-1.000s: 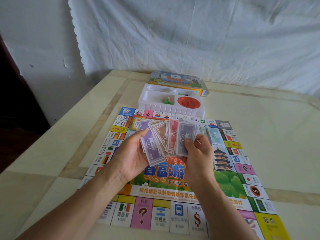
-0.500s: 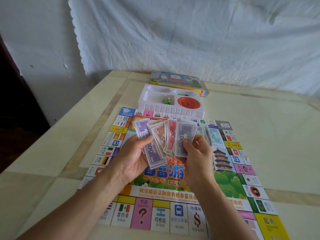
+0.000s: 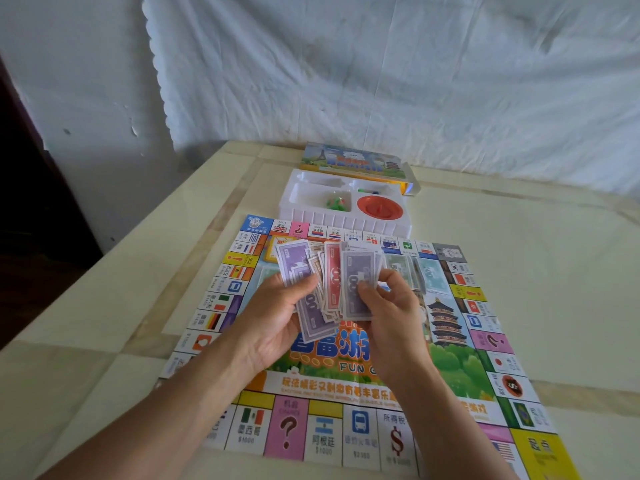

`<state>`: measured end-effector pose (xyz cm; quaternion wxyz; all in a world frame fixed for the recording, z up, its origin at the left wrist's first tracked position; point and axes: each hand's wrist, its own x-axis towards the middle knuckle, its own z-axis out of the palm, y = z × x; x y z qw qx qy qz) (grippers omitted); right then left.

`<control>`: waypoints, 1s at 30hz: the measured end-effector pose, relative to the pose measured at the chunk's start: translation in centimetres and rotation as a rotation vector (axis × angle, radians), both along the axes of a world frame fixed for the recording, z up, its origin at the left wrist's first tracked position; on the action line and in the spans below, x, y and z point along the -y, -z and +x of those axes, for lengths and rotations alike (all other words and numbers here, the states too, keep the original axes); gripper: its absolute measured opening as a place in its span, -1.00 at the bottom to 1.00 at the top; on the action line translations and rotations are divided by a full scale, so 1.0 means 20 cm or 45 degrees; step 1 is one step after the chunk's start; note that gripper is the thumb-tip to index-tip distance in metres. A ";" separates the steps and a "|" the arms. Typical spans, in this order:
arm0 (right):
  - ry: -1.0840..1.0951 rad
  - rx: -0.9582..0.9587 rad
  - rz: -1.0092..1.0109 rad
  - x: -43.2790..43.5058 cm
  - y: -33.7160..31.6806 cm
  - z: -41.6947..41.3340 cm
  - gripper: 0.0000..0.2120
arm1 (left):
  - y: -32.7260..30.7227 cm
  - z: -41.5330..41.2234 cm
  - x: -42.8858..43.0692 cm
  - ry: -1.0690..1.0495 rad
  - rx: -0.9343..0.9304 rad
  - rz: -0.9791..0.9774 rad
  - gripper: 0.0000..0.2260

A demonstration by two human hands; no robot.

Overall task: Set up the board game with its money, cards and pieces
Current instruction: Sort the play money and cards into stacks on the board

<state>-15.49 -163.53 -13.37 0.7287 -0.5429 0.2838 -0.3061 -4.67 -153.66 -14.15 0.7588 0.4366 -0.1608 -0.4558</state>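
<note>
Still mid-sort. Left hand (image 3: 273, 327) cups a fan of play money (image 3: 332, 275), thumb curled across its leftmost bills; a second ago that thumb stood off the fan's left side. Right hand (image 3: 391, 320) pinches the front purple note (image 3: 356, 271) between thumb and fingers, same hold as before. Both hover above the game board (image 3: 450, 368), spread toward the table's (image 3: 536, 289) near edge. Pale green notes (image 3: 429, 271) lie loose on the board. White tray (image 3: 311, 216) with green pieces (image 3: 336, 202) and red disc (image 3: 380, 206) sits unmoved toward the far edge, game box (image 3: 353, 162) behind it.
</note>
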 end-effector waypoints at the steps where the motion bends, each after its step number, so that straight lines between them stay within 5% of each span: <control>1: -0.011 0.006 -0.007 0.00 0.00 0.00 -0.88 | 0.00 0.00 0.00 0.007 0.016 0.006 -0.80; 11: -0.001 0.045 0.141 0.04 0.01 -0.01 -0.89 | 0.01 -0.10 0.02 -0.042 0.155 0.144 -0.89; 20: 0.041 -0.006 -0.057 0.02 0.02 0.01 -0.88 | 0.03 -0.06 0.01 -0.182 0.006 0.256 -0.69; 30: 0.096 0.080 0.190 0.04 0.00 -0.01 -0.90 | 0.03 -0.04 0.01 -0.210 -0.123 0.202 -0.72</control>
